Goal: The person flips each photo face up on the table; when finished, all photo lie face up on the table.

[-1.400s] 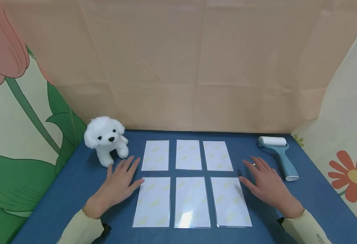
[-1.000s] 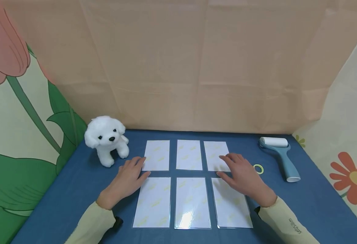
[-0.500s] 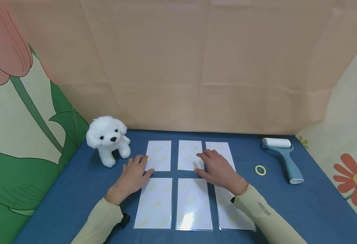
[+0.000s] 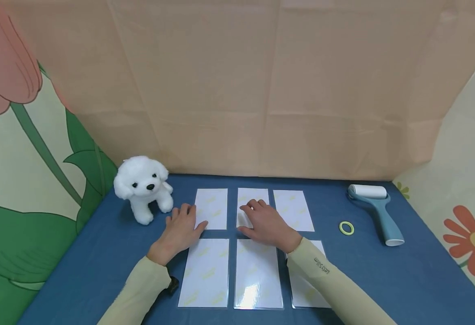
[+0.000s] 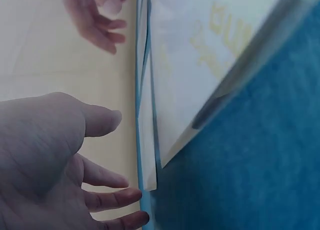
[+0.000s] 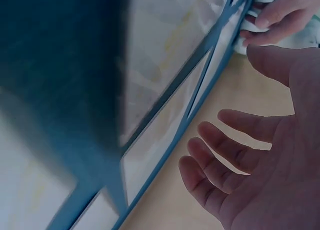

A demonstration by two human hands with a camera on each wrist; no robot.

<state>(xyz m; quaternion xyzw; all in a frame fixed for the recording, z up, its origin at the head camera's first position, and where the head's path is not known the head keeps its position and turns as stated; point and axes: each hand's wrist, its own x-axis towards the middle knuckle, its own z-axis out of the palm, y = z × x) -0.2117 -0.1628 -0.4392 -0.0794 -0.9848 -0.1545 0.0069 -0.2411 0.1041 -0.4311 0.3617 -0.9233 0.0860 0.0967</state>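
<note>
White rectangular sheets with faint yellow marks lie in two rows on the blue table. My left hand (image 4: 179,230) hovers by the left pair, its fingertips at the edge of the back left sheet (image 4: 211,207); in the left wrist view its fingers are spread and hold nothing. Over the lower part of the back middle sheet (image 4: 243,195) is my right hand (image 4: 270,228), fingers loosely bent and nothing between them in the right wrist view. The front middle sheet (image 4: 258,271) is glossy. My right forearm covers part of the front right sheet (image 4: 308,293).
A white plush dog (image 4: 142,178) stands at the back left. To the right lie a small yellow-green ring (image 4: 341,228) and a blue-handled roller (image 4: 384,219) with a white cylinder. Brown paper (image 4: 262,90) hangs behind the blue table (image 4: 424,280).
My right hand has travelled left from beside the roller to the back middle sheet, uncovering the yellow-green ring. My left hand has shifted slightly right. The sheets keep their arrangement.
</note>
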